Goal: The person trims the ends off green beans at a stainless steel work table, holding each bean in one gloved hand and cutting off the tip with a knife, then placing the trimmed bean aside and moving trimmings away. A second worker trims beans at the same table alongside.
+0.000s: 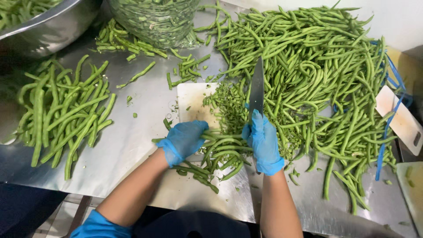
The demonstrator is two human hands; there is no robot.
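Note:
My left hand, in a blue glove, grips a bunch of green beans lying across a white cutting board. My right hand, also gloved in blue, holds a large knife with its blade pointing away from me, over the board's right edge. Chopped bean ends lie scattered on the board just beyond the bunch. A big heap of whole green beans spreads to the right of the knife.
A smaller pile of beans lies at the left on the steel table. A metal bowl stands at the back left, a clear bag of beans behind the board. Blue straps and white boards sit at the right edge.

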